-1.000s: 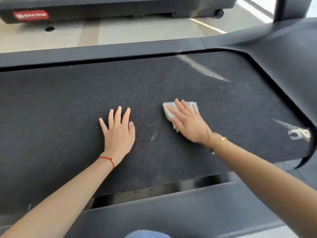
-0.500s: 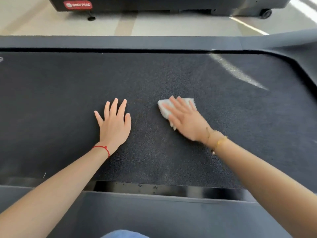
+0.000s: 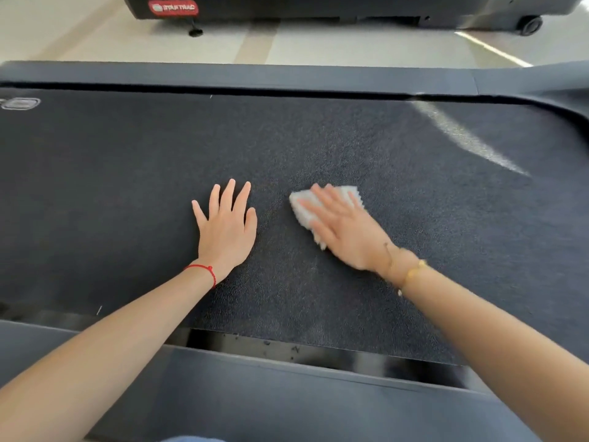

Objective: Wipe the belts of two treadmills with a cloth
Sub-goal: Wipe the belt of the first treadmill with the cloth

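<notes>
Head view: right hand (image 3: pixel 347 231), fingers straight, presses the cloth (image 3: pixel 306 207) flat mid-belt (image 3: pixel 414 218), blurred and barely shifted from a moment ago; left hand (image 3: pixel 228 226) stays splayed beside it. Wiping continues on this one patch.

On the belt (image 3: pixel 127 193) our left hand (image 3: pixel 228 229) lies flat, left of our right hand (image 3: pixel 344 232) atop the cloth (image 3: pixel 301 205); another treadmill (image 3: pixel 318 6) stands beyond.
</notes>
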Demonstrator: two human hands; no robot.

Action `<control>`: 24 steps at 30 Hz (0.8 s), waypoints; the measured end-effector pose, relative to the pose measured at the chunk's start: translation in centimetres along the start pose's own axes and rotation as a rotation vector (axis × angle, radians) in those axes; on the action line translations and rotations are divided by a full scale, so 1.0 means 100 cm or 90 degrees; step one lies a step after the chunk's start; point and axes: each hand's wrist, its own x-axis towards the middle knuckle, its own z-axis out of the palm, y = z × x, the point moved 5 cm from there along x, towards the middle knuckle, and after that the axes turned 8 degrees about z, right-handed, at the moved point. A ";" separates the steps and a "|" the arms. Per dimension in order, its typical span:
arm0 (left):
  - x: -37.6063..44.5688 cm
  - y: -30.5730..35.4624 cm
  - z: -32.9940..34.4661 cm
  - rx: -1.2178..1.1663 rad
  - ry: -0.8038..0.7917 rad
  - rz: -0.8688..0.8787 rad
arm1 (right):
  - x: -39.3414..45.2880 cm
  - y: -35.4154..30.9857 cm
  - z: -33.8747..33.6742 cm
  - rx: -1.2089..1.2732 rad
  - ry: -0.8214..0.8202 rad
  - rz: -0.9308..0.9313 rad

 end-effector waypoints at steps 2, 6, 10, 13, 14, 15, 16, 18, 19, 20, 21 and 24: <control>0.000 0.000 0.001 0.002 0.002 0.000 | 0.026 0.012 -0.007 0.029 0.006 0.120; 0.000 0.002 0.001 0.008 0.014 0.001 | 0.010 -0.032 0.006 -0.017 0.036 0.055; 0.000 0.000 0.000 0.008 0.020 0.008 | -0.056 -0.075 0.023 0.007 -0.017 -0.116; -0.002 -0.001 0.000 0.001 0.015 0.014 | -0.072 -0.066 0.022 0.004 -0.042 -0.158; -0.002 -0.001 -0.001 0.002 0.011 0.015 | -0.070 -0.061 0.019 0.002 -0.046 -0.169; -0.002 -0.001 -0.001 0.003 0.004 0.016 | -0.064 -0.053 0.016 0.007 -0.053 -0.171; -0.003 -0.001 -0.002 0.003 -0.005 0.018 | -0.054 -0.044 0.013 0.006 -0.055 -0.162; -0.005 -0.001 -0.003 0.003 -0.023 0.027 | -0.024 -0.018 0.005 -0.011 -0.027 -0.090; -0.007 -0.002 -0.004 0.005 -0.031 0.033 | -0.006 -0.004 0.001 -0.009 -0.015 -0.026; -0.009 -0.003 -0.006 0.006 -0.041 0.039 | 0.010 0.006 -0.003 0.004 -0.008 0.044; -0.011 -0.004 -0.008 0.007 -0.050 0.042 | 0.020 0.011 -0.006 0.020 0.003 0.102; -0.018 -0.008 -0.013 0.018 -0.062 0.040 | 0.019 -0.013 0.000 0.031 0.022 0.100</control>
